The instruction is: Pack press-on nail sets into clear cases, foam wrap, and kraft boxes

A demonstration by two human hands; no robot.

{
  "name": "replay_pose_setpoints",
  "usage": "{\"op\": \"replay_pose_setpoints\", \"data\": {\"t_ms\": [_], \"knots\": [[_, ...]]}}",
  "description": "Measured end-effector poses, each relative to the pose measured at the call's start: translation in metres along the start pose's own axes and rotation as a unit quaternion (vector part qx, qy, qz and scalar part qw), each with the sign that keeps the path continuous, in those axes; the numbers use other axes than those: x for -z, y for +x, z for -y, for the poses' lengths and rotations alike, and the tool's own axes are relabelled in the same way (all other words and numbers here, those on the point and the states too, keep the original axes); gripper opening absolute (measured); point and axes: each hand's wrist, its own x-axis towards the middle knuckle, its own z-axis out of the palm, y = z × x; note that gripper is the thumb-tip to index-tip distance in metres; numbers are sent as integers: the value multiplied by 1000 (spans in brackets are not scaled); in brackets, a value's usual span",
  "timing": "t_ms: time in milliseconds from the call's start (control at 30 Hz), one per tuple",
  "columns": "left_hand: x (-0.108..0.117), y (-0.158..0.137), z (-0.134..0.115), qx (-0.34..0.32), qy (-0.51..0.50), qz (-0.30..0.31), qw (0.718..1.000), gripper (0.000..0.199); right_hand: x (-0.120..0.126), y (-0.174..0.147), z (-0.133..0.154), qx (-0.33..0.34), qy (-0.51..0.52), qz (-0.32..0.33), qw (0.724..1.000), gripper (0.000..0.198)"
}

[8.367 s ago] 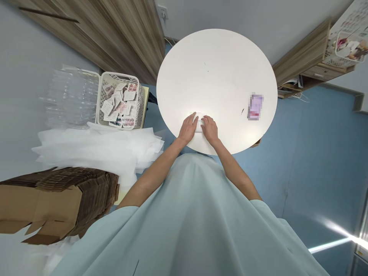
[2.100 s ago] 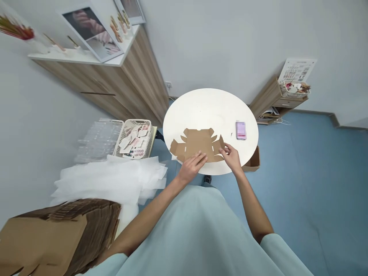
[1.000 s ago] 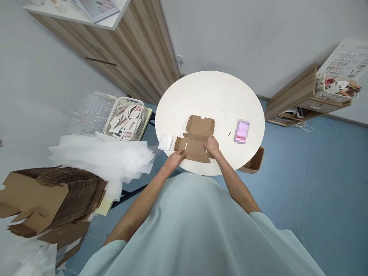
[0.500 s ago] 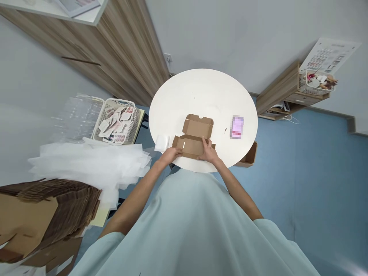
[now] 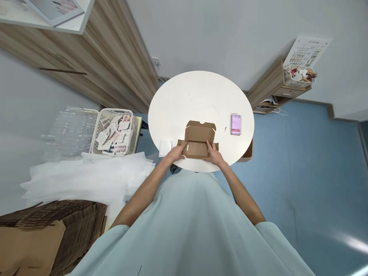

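A brown cardboard box, part folded with its lid raised at the back, lies near the front edge of the round white table. My left hand grips its left side, fingers over the side wall and flap. On the opposite side my right hand holds the right wall, thumb and fingers around it. A small white packet lies on the table just left of my left hand. Farther right rests a flat pink-purple item, blurred out.
White baskets hold small packets and clear plastic pieces at the left. Below them are white sheets and a stack of flat cardboard. An open brown carton stands under the table's right edge.
My left hand has moved up from the front left corner onto the box's left wall. The side walls now stand more upright and the lid is more raised. The view has shifted slightly.
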Motion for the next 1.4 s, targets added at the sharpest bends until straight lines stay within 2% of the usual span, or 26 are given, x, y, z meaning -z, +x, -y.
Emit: {"op": "replay_pose_setpoints", "data": {"t_ms": [200, 300, 367, 433, 567, 667, 800, 933, 1100, 1267, 1400], "knots": [[6, -3, -16, 4, 41, -27, 999, 61, 8, 3, 7, -5, 16, -28, 999, 110], [7, -15, -15, 52, 72, -105, 990, 48, 8, 7, 11, -12, 21, -34, 999, 109], [9, -23, -9, 113, 82, -151, 979, 51, 7, 8, 13, -14, 26, -35, 999, 108], [11, -30, -1, 150, 83, -147, 974, 49, 4, 8, 17, -14, 30, -38, 999, 108], [16, -37, 12, 129, 76, -123, 981, 26, -1, 8, 24, -8, 37, -43, 998, 107], [17, -39, 11, 112, 53, -140, 982, 23, -4, 9, 27, -8, 39, -46, 998, 106], [16, -38, -1, 94, -8, -123, 988, 22, -7, 10, 29, -7, 44, -48, 998, 103], [9, -32, -13, 73, -47, -123, 989, 31, -10, 10, 28, -5, 41, -54, 998, 101], [-1, -21, -20, 82, -48, -128, 987, 43, -10, 9, 26, -10, 38, -43, 998, 103], [-7, -11, -21, 88, -37, -133, 987, 25, -5, 8, 23, -1, 42, -29, 999, 105], [-6, -5, -23, 122, -15, -132, 984, 20, -4, 9, 19, 12, 49, -25, 998, 107]]}}
